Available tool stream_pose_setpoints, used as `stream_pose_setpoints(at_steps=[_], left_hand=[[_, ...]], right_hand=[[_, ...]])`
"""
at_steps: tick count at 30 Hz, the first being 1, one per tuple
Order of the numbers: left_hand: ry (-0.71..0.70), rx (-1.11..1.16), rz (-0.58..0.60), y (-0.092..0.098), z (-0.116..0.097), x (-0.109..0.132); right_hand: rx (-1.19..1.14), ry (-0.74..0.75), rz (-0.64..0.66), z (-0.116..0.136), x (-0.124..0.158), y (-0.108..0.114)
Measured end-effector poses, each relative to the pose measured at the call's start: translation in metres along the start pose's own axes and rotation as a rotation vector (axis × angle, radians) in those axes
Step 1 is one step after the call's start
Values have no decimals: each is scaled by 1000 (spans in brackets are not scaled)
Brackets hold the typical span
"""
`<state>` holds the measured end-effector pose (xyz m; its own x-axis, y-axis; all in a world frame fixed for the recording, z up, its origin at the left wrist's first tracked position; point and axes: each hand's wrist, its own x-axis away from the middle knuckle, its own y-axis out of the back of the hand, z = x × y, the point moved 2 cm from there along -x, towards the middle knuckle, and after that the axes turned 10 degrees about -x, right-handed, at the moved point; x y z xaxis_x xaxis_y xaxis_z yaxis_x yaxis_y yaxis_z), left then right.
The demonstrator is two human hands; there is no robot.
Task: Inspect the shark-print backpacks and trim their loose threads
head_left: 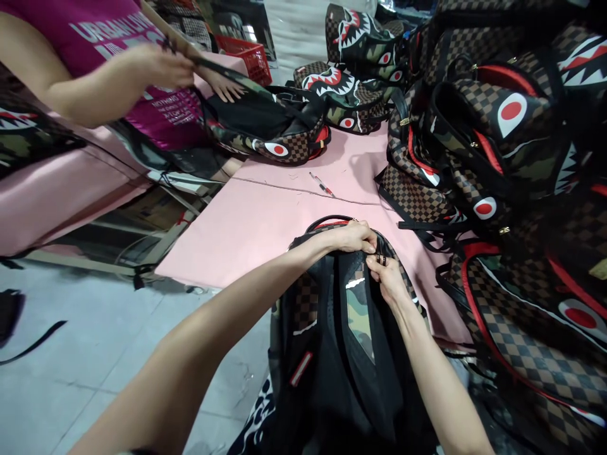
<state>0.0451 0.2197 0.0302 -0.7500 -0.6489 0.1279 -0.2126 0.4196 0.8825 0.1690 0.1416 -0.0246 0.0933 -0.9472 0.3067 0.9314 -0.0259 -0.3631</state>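
Backpack point(327, 373) located at the near edge of the tabletop point(265, 215), directly below the camera. Black padded side faces the wearer; top end overlaps the pink tabletop covering, lower part extends toward the wearer's body. Support under the lower part hidden.

Left hand point(356, 237): fingers curled, pinching black material at the top of the backpack. Right hand point(387, 277): just beside it, slightly lower, thumb and fingers pinching the same black upper area. Small dark loops at the right fingers; too small to identify. Strap point(359, 309) with checkered and camouflage inserts runs down from below the hands.

Tabletop beyond: pen point(322, 184), red and dark, lying beside a thin cord point(279, 187) that crosses the surface. Far side: second backpack point(265, 120) on its side, handled by a co-worker in a magenta shirt point(165, 117); one co-worker hand point(225, 86) lies flat on it. Red crate point(244, 60) behind.

Right: heaped bags point(516, 126), checkered, with red-and-white eye motifs. Lower left: grey tiled floor point(114, 341).
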Motion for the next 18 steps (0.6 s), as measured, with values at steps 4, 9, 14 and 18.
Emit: stream_pose_setpoints(at_steps=[4,9,14,18], left_hand=[[-13,14,-15,-2,3,-1],[2,90,-9,1,1,-2],[75,273,-291,6,-3,19],[199,59,-569,-12,-14,54]], right_hand=[[17,3,7,0,0,0],[26,10,15,-1,0,0],[38,21,2,-2,1,1],[35,38,0,-3,1,0]])
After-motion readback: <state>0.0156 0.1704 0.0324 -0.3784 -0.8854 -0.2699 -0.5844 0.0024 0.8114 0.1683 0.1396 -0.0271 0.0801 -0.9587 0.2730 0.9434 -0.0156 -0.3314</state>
